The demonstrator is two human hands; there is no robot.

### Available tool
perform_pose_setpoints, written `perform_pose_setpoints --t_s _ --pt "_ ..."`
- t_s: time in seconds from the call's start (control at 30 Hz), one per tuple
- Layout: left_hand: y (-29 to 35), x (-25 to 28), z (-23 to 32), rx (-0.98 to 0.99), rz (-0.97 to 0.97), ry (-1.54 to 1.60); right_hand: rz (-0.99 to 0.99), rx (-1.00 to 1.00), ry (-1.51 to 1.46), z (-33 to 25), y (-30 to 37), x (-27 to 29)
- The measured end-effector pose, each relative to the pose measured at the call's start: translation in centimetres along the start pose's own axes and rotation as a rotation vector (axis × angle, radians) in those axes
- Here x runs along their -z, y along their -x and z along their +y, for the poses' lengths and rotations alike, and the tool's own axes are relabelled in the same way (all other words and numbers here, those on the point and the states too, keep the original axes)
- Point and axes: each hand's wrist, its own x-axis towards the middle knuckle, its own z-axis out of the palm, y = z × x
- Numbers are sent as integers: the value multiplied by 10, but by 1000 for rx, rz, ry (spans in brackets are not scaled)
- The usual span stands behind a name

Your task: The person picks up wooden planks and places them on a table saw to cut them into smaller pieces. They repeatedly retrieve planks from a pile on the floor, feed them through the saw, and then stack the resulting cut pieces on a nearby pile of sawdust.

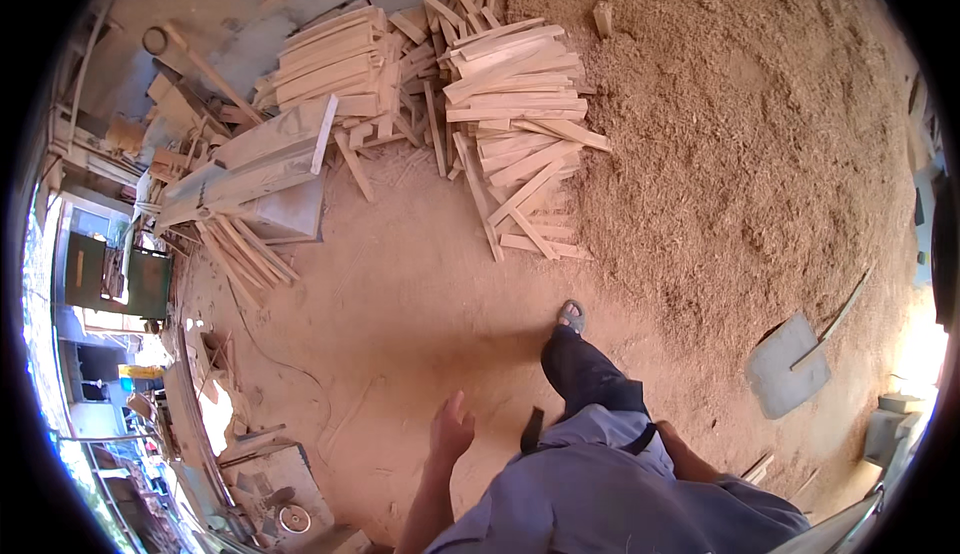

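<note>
My left hand [453,428] hangs in the air over the dusty floor, left of my body. It holds nothing, and the thumb stands a little away from the loosely bent fingers. Beside my hip on the other side is my right hand [672,440], partly hidden by my grey shirt [600,484]; its fingers do not show well enough to tell their state. Neither hand touches any wood. Ahead of my sandalled foot [571,315] lies a heap of sawn wood pieces [520,104], some leaning or crossed at its near end.
A second wood stack [335,64] stands farther left, near thick planks [250,159] and thin strips [245,254]. Wood shavings [740,124] cover the right side. A flat scoop [788,366] with a long handle rests at their edge. A cable [290,364] runs along the floor at left.
</note>
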Motion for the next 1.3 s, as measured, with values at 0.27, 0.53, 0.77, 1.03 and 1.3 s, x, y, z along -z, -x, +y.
perform_pose_setpoints --t_s 0.27,0.53,0.77,1.03,1.3 --pt "-160 66 24 186 -9 138 68 -278 -422 -303 -20 233" --pt "-505 95 27 -88 -83 219 250 -394 -537 -391 -111 202" --pt "-851 132 114 -309 -34 37 301 -398 -432 -510 -92 93" --pt "-1084 130 185 -276 -85 -76 257 -771 -1301 -662 -79 45" --pt "-1137 123 206 -331 -247 -122 94 -615 -756 -743 -118 61"
